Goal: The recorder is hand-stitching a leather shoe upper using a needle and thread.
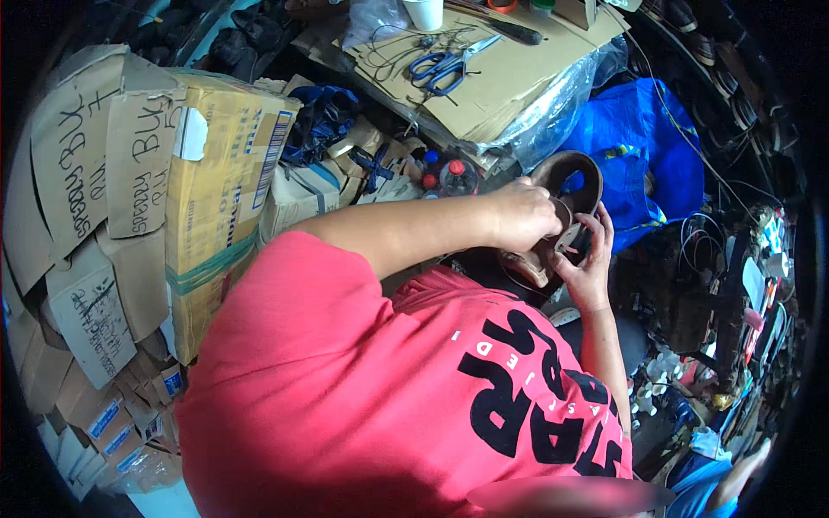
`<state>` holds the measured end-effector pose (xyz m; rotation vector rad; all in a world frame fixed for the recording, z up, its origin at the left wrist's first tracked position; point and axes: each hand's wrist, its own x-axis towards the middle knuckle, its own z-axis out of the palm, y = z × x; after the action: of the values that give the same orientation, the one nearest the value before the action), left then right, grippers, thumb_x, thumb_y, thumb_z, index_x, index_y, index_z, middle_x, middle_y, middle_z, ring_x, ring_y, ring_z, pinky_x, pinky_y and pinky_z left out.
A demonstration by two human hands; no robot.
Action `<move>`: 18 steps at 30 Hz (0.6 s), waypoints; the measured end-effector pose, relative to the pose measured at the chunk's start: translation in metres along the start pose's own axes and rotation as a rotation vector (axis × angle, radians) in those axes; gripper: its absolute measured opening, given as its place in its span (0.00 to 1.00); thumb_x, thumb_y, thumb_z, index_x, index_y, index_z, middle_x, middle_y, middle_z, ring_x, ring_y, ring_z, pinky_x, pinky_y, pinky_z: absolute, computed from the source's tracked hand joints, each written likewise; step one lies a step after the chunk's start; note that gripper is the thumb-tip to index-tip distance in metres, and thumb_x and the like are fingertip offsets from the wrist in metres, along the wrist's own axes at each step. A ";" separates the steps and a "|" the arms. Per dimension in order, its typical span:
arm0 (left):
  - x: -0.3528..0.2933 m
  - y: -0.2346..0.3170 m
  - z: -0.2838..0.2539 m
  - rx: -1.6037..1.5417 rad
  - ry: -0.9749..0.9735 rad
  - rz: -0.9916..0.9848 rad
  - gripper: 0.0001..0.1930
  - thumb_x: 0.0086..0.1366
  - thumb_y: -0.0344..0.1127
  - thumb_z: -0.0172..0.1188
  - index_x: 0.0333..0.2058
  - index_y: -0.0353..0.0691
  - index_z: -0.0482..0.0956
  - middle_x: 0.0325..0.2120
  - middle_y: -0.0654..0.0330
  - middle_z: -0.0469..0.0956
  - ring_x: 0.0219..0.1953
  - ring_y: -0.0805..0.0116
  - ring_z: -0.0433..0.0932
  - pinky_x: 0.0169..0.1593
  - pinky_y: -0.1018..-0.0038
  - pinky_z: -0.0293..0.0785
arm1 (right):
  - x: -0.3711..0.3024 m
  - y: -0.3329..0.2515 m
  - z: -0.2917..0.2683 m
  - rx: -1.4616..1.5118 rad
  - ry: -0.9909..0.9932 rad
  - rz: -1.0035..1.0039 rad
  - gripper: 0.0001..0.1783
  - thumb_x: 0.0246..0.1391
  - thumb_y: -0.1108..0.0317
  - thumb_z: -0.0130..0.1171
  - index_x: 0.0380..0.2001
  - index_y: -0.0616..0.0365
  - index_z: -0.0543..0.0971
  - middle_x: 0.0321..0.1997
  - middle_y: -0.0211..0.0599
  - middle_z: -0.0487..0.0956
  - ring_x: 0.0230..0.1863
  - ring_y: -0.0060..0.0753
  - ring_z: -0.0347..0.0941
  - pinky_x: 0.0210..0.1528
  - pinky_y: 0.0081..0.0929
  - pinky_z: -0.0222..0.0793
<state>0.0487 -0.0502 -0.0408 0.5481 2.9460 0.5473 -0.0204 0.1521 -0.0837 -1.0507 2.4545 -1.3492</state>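
Beside a cardboard worktop (pixel 505 91), curled left fingers (pixel 546 216) and parted right fingers (pixel 598 229) grip footwear (pixel 591 185).

A brown shoe-like piece (pixel 591 183), seen from where I stand, is held tilted between two bare hands. Its widest part, a rounded loop with a smooth, dark rim, rises just beyond the closed left hand (pixel 528 216), its hollow open and bright blue showing through. The loop's near side narrows into the grip, where knuckles hide much of the surface. The right hand (pixel 589 263) steadies the lower flank, fingers on its outer edge and thumb opposite; a small pale patch shows between the two grips. Below the left hand juts a lighter tan end (pixel 528 269); whether it joins the loop is hidden.
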 end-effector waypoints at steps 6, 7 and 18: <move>-0.048 -0.030 -0.046 -0.289 0.201 -0.182 0.05 0.55 0.34 0.64 0.25 0.40 0.79 0.25 0.58 0.77 0.31 0.60 0.77 0.39 0.63 0.72 | -0.004 0.016 -0.001 0.167 0.016 0.122 0.38 0.32 0.70 0.63 0.55 0.53 0.70 0.62 0.50 0.66 0.65 0.51 0.60 0.66 0.40 0.56; -0.045 -0.028 -0.046 -0.499 0.290 -0.230 0.06 0.58 0.33 0.63 0.26 0.39 0.79 0.26 0.59 0.77 0.32 0.65 0.78 0.38 0.68 0.72 | -0.004 0.017 0.001 0.158 0.002 0.117 0.39 0.33 0.70 0.63 0.56 0.53 0.70 0.62 0.49 0.66 0.65 0.50 0.61 0.66 0.40 0.56; -0.033 -0.039 -0.123 -1.290 0.871 -0.065 0.05 0.60 0.24 0.52 0.27 0.41 0.69 0.19 0.63 0.69 0.23 0.68 0.72 0.32 0.72 0.72 | -0.002 0.012 0.003 0.220 0.017 0.086 0.36 0.36 0.72 0.59 0.56 0.54 0.70 0.55 0.46 0.72 0.58 0.47 0.68 0.61 0.36 0.62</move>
<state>0.0476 -0.1369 0.0599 0.0048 2.2594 2.8253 -0.0236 0.1555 -0.0948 -0.8757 2.2693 -1.5621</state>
